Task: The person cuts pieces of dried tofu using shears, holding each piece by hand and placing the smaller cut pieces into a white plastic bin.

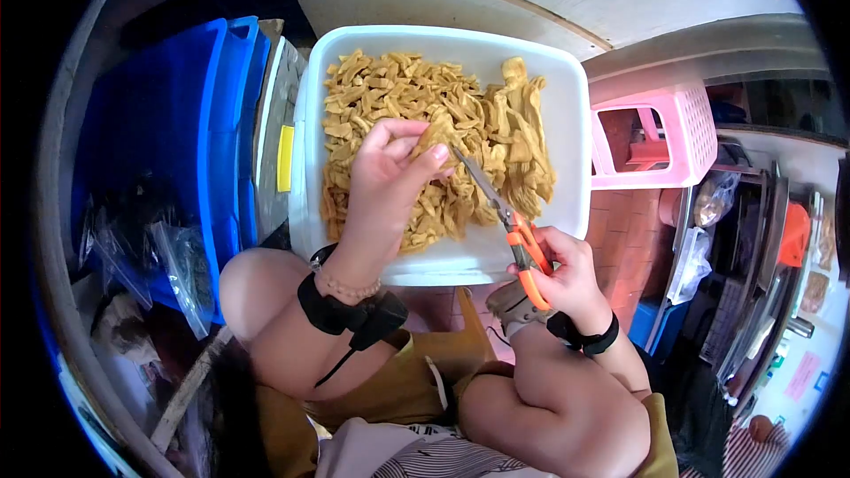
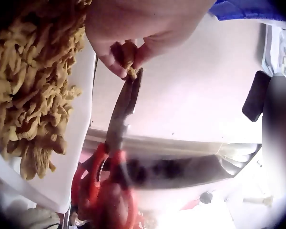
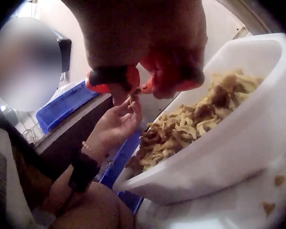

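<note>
A white plastic tub [image 1: 580, 137] holds a pile of yellow-brown food strips [image 1: 381, 93], with longer, uncut-looking pieces [image 1: 524, 142] along its right side. Over the pile, my left hand [image 1: 382, 179] pinches one yellow-brown piece [image 1: 437, 133] between thumb and fingers. My right hand [image 1: 575, 279] grips orange-handled scissors [image 1: 506, 215], its fingers around the handles at the tub's near right corner. The scissor blades [image 2: 121, 112] point up to the held piece [image 2: 129, 53], their tips right at its lower end in the left wrist view. Fingers partly hide that piece.
Stacked blue crates [image 1: 164, 133] with plastic bags stand left of the tub. A pink stool [image 1: 660, 137] is to the right, and farther right is a rack with bagged items [image 1: 715, 199]. The person's knees [image 1: 266, 288] are close to the tub's near side.
</note>
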Demonstrator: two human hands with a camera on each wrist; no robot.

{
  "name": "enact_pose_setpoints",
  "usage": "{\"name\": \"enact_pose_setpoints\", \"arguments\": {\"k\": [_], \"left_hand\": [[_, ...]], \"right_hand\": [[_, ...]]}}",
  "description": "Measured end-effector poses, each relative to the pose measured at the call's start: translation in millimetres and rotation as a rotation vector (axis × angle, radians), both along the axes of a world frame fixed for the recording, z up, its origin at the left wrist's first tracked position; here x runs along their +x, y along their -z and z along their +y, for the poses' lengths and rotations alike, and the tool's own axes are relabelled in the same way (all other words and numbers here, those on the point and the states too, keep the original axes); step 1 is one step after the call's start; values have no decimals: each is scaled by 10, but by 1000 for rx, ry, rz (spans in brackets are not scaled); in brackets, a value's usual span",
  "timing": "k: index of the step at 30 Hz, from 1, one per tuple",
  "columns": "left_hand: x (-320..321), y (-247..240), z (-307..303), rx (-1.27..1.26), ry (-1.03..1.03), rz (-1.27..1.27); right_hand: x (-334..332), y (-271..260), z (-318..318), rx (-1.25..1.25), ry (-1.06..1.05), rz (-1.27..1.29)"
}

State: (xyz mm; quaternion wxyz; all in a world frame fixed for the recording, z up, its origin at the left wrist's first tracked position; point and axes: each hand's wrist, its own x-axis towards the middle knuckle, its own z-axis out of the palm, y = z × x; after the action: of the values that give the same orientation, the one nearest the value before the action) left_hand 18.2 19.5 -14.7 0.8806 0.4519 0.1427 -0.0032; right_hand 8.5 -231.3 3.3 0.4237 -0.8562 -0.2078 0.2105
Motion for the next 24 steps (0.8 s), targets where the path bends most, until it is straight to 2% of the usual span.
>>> {"name": "enact_pose_setpoints", "arguments": {"k": [4, 6, 7, 12, 16, 24], "left_hand": [[12, -31, -11, -59, -23, 62], [22, -31, 18, -167, 119, 106], [24, -21, 26, -167, 121, 106], [-29, 3, -43, 37, 177, -1], [-72, -2, -109, -1, 142, -13], [-6, -14, -51, 122, 65, 31]], "right_hand": [[-20, -11, 18, -12, 32, -2], [-26, -10, 24, -1, 61, -1], [-25, -38, 43, -13, 70, 18], [11, -174, 148, -89, 80, -13], [9, -164, 127, -110, 57, -46], [-30, -179, 178, -127, 47, -48]]}}
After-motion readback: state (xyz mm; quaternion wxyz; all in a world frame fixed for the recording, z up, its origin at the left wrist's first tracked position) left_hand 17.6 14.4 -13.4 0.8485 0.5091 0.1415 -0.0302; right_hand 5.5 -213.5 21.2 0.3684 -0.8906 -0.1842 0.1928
